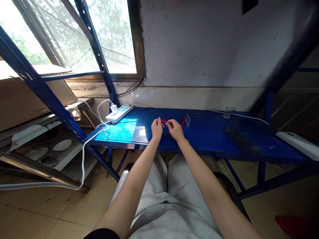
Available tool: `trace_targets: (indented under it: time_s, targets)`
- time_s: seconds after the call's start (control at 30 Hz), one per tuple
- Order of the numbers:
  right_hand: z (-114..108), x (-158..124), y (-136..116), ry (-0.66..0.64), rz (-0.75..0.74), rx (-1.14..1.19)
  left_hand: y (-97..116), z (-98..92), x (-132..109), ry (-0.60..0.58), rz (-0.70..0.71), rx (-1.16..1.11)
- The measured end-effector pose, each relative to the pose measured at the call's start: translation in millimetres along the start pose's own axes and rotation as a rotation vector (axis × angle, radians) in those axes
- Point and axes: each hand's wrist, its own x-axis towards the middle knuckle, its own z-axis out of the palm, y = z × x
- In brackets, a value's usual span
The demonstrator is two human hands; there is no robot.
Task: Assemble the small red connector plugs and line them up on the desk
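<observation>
Above the front part of the blue table (199,139), my left hand (157,128) is closed around one end of a slim red rod (163,121). My right hand (175,130) pinches the other end, so the rod lies roughly level between both hands. Its exact kind is too small to make out. Just right of my right hand lie red and black slim pieces (183,120). Beside them are several small clear pieces (187,120), and farther back stands a row of tiny light-coloured parts (198,115).
A white power strip (119,113) with a plugged-in charger sits at the table's left end. At the back right stands a clear glass (228,112). A blurred dark object (243,141) and a white device (299,144) lie to the right. Blue shelf posts (97,46) rise on the left.
</observation>
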Motion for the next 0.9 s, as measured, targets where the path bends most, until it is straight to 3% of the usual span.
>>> trace_targets:
  time_s: [0.17,0.47,0.73,0.9]
  targets:
    - [0.2,-0.9,-0.3,-0.009,0.033,-0.039,4.4,0.4,0.7,0.007,-0.079,-0.123]
    - [0.2,-0.6,2.0,-0.014,0.064,-0.113,9.2,2.6,-1.7,-0.213,-0.073,-0.186]
    - [1.3,0.1,4.4,-0.03,0.051,-0.168,4.9,1.3,1.3,-0.075,-0.051,-0.128]
    - [2.3,1.4,9.0,0.04,0.03,-0.204,3.0,0.8,2.8,-0.027,-0.051,-0.119]
